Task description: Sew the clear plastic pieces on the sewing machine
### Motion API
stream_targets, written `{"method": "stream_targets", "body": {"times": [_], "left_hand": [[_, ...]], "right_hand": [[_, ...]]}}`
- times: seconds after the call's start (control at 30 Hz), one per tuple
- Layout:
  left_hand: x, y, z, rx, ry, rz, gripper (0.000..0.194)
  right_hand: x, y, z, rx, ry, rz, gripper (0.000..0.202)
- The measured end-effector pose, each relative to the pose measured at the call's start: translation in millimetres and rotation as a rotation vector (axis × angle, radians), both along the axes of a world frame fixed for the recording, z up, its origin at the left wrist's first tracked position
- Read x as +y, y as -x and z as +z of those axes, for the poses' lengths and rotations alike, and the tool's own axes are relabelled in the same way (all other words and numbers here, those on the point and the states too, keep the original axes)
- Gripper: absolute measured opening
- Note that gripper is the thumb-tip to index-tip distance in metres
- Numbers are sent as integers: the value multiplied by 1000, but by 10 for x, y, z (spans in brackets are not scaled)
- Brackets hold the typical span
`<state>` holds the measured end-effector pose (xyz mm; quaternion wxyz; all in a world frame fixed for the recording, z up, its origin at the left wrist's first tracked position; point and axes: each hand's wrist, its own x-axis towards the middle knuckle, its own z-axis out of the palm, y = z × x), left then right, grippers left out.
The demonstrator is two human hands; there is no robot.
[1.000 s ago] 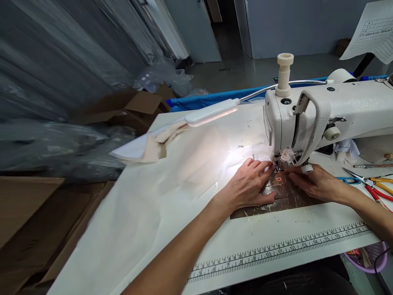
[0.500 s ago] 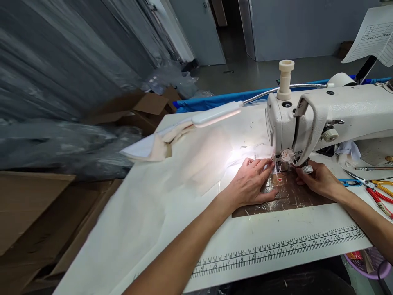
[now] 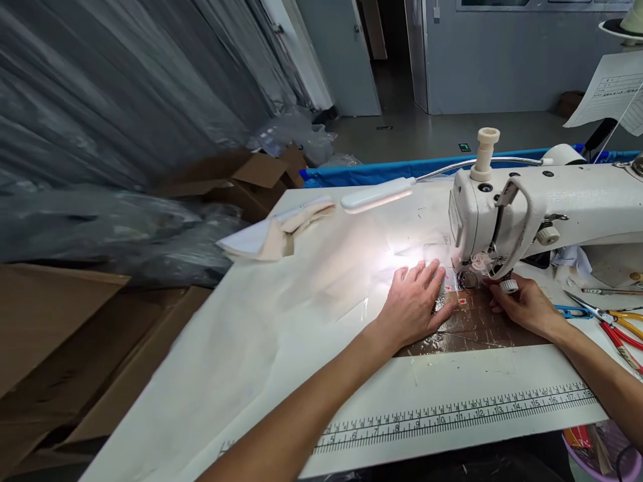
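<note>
My left hand [image 3: 416, 301] lies flat, fingers spread, left of the needle area of a white sewing machine [image 3: 469, 224]. Its thumb rests on a brown plate [image 3: 482, 331] covered with clear film. Just beyond those fingers, small red marks show on thin, pale material [image 3: 449, 278] under the lamp's glare. My right hand [image 3: 527, 309] is closed beside the presser foot, behind a white knob [image 3: 509, 286]; whatever its fingertips pinch is hidden. A pale pink ruffled piece [image 3: 481, 262] sits at the needle bar.
A lamp [image 3: 379, 195] on a bendy neck hangs over the table. Folded cloth [image 3: 278, 239] lies at the far left edge. Scissors [image 3: 585, 304] and red-handled pliers [image 3: 620, 341] lie right. A printed ruler [image 3: 457, 418] runs along the front; cardboard boxes [image 3: 60, 335] stand left.
My left hand has drawn back leftward from the needle, and its fingers lie flatter. My right hand stays by the presser foot. The view has shifted slightly left and up.
</note>
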<state>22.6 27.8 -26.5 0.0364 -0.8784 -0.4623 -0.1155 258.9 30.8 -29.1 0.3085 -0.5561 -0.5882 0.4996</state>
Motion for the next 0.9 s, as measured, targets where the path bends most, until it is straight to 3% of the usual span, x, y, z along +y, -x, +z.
{"method": "stream_targets", "body": {"times": [0.33, 0.47, 0.6, 0.77, 0.9], "left_hand": [[-17, -9, 2, 0, -178, 42, 44], [8, 14, 93, 15, -303, 178, 39], [23, -1, 124, 166, -159, 282, 30], [157, -71, 108, 250, -4, 185, 27], [479, -107, 125, 205, 73, 75, 22]], "right_hand": [[-30, -10, -54, -155, -174, 76, 22], [-54, -16, -30, -281, -277, 118, 24], [-87, -9, -23, -392, -466, 169, 24], [-184, 41, -51, -420, -661, 251, 29], [-247, 58, -91, -477, -730, 278, 32]]}}
